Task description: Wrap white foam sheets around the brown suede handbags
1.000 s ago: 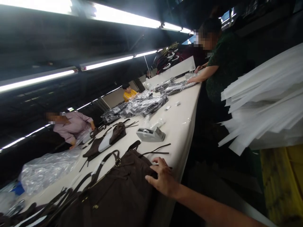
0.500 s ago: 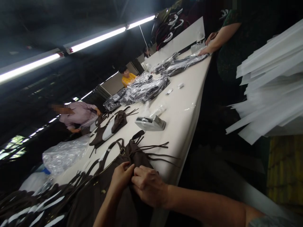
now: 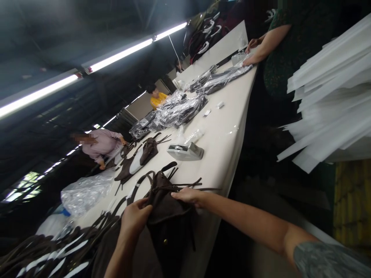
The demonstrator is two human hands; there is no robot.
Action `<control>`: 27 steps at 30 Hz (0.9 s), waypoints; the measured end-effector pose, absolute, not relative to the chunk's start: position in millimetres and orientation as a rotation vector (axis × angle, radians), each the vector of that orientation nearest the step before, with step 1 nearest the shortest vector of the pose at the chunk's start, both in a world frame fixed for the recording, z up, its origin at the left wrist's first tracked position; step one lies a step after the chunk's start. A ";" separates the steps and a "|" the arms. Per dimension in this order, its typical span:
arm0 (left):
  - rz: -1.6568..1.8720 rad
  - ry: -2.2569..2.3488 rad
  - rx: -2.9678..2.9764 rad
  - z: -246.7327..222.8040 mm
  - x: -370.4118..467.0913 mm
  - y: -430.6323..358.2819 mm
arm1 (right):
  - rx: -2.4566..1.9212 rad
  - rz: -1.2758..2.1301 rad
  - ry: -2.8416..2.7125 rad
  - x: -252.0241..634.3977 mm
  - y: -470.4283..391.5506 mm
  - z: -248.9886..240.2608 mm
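A dark brown bag (image 3: pixel 169 206) with thin cords and a handle lies at the near end of the long table. On its left side, my left hand (image 3: pixel 135 213) pinches the fabric between thumb and fingers. My right hand (image 3: pixel 187 196) grips the bag's right edge beside the cords. Below the hands, a small gold stud shows on the dark fabric. Another brown bag (image 3: pixel 126 170) with a white strip lies farther up the table.
A grey tape dispenser (image 3: pixel 185 151) stands beyond the bag on the table (image 3: pixel 223 133). Plastic-wrapped bags (image 3: pixel 176 110) are piled farther off. White sheets (image 3: pixel 333 92) hang at right; brown straps heap at lower left. Several people stand around the table.
My hands have moved apart, the left one leftward and the right one up and to the right. The bag's top part is now spread between them, and the stud has come into view.
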State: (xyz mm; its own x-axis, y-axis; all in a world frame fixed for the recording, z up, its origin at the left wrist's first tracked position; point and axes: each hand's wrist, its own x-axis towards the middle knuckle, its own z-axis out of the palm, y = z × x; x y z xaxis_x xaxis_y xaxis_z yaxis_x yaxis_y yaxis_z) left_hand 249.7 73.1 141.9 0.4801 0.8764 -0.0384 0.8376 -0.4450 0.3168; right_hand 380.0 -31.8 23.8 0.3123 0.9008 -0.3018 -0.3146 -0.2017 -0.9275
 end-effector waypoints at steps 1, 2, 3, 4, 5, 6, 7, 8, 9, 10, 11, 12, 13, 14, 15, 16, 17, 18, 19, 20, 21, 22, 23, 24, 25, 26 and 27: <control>0.186 1.463 2.445 145.9 248.5 73.6 | -1.301 1.252 -0.537 377.1 -28.3 23.6; 0.181 1.474 2.457 149.6 248.0 72.9 | -1.341 1.238 -0.521 374.4 -25.0 23.3; 0.172 1.483 2.474 152.6 248.4 70.6 | -1.453 1.182 -0.572 371.7 -21.9 23.1; 0.157 1.488 2.498 154.2 250.2 66.3 | -1.600 1.064 -0.661 369.1 -19.0 22.8; 0.139 1.489 2.529 154.1 253.2 59.8 | -1.740 0.932 -0.776 366.5 -16.7 22.7; 0.122 1.484 2.567 151.9 257.6 51.0 | -1.847 0.813 -0.892 363.8 -15.1 22.8; 0.111 1.472 2.610 147.8 263.1 40.4 | -1.914 0.723 -0.988 361.1 -14.4 23.0; 0.105 1.458 2.655 141.9 269.1 28.7 | -1.946 0.663 -1.048 358.7 -14.6 23.4; 0.112 1.447 2.698 135.0 275.3 16.7 | -1.957 0.630 -1.073 356.7 -15.7 23.9; 0.118 1.442 2.731 127.7 281.0 5.4 | -1.963 0.610 -1.080 355.5 -17.6 24.5; 0.125 1.443 2.753 120.8 285.9 -4.3 | -1.970 0.586 -1.093 355.4 -20.0 25.1; 0.129 1.446 2.765 114.9 289.4 -11.9 | -1.975 0.555 -1.104 356.6 -22.5 25.9; 0.130 1.450 2.770 110.4 291.6 -17.1 | -1.980 0.515 -1.115 359.1 -24.7 26.7; 0.131 1.456 2.771 107.4 292.6 -19.8 | -1.972 0.467 -1.121 363.1 -26.1 27.8; 0.133 1.460 2.771 105.9 292.4 -20.4 | -1.936 0.437 -1.100 368.1 -26.3 29.2; 0.137 1.464 2.772 105.6 291.4 -19.5 | -1.883 0.430 -1.052 374.0 -25.2 30.8; 0.141 1.471 2.773 106.3 290.0 -17.6 | -1.819 0.444 -0.985 380.1 -22.5 32.8; 0.146 1.480 2.776 107.6 288.4 -15.4 | -1.755 0.475 -0.908 385.7 -18.4 35.0; 0.151 1.490 2.779 109.1 286.7 -13.3 | -1.698 0.520 -0.834 390.3 -12.8 37.5; 0.152 1.499 2.783 110.6 285.1 -11.7 | -1.656 0.575 -0.776 393.1 -6.2 40.1; 0.156 1.506 2.785 111.8 283.7 -10.6 | -1.633 0.632 -0.745 393.7 1.1 42.6; 0.173 1.511 2.786 112.6 282.3 -10.0 | -1.612 0.691 -0.737 391.9 8.7 44.9; 0.206 1.514 2.788 113.0 281.0 -9.6 | -1.577 0.759 -0.733 388.1 16.3 46.8; 0.252 1.518 2.787 112.9 279.6 -9.4 | -1.538 0.826 -0.732 382.7 23.6 48.0; 0.304 1.520 2.780 112.6 278.1 -8.9 | -1.500 0.881 -0.732 376.7 30.2 48.2; 0.355 1.522 2.762 112.1 276.2 -8.2 | -1.469 0.917 -0.729 370.8 36.2 47.2; 0.395 1.527 2.730 111.6 273.9 -7.1 | -1.449 0.936 -0.723 365.9 41.4 45.0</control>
State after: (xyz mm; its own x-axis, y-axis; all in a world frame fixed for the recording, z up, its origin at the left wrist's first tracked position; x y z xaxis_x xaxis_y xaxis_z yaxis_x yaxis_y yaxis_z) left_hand 273.9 -7.1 111.6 0.4992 0.8374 0.2225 0.8402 -0.5306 0.1119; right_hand 365.9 41.4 45.0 0.4824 0.8658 -0.1327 -0.0905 -0.1014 -0.9907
